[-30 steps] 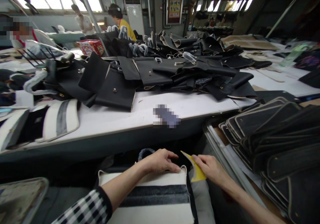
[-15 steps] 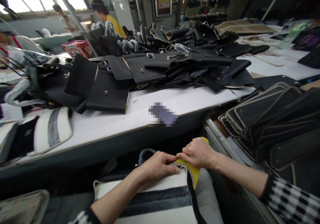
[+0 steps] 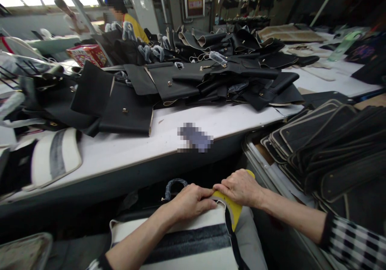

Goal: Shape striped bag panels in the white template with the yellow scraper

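Note:
A white bag panel with a broad black stripe [image 3: 193,238] lies over my lap, its dark edge facing right. My left hand [image 3: 193,199] is closed on the panel's upper right corner, thumb and fingers pressed along its rim. Close against it, my right hand [image 3: 241,187] is wrapped round a flat yellow tool with a curved edge [image 3: 233,210]; its exact kind is not clear. The tool touches the panel's corner, and the two thumbs nearly meet. Behind the panel a plastic-wrapped handle loop [image 3: 175,185] stands up from a dark bag part.
A white worktable [image 3: 169,127] carries a heap of black leather bag pieces [image 3: 181,81]. Stacked dark panels with pale edges [image 3: 325,149] fill a bin at right. Striped white panels [image 3: 57,157] lie at left. A person in yellow [image 3: 135,26] sits beyond the table.
The view has shifted slightly, so the table things sit a little further left. Both hands keep their hold at the panel's corner; the yellow tool has barely moved.

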Demonstrator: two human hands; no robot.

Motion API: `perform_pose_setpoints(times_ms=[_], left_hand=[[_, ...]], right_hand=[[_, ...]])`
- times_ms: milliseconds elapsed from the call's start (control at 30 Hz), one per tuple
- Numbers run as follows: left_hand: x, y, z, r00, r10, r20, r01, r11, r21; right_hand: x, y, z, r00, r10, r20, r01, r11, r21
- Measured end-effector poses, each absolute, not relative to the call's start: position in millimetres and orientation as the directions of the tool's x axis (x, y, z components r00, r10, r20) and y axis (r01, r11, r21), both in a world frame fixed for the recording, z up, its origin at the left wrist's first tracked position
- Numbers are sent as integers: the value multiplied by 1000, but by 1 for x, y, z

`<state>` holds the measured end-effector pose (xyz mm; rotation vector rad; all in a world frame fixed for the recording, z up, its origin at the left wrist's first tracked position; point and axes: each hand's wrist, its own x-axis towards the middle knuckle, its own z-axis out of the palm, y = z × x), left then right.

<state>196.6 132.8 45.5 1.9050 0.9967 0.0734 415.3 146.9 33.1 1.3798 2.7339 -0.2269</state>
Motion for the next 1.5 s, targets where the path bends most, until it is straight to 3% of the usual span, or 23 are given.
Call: perform_pose_setpoints(times_ms=[300,867,1067,1300,1500], left_hand=[[196,129,39,695,667,-268,623,-375,686],[201,127,42,727,629,-277,623,-434,651],[199,121,43,727,640,-250,645,-511,568],[192,116,45,709,660,-248,667,-514,539],[172,109,57,629,738,-243,649,-327,686]], right_hand=[[412,137,26,-543,827,-145,840,538,-72],[407,113,18,-411,893,-185,911,400,-98],[397,102,19,-330,929,-168,944,326,-52],[391,99,19,-407,898,-169,912,411,-13],[376,116,23,-634,752,-179,764,645,3]])
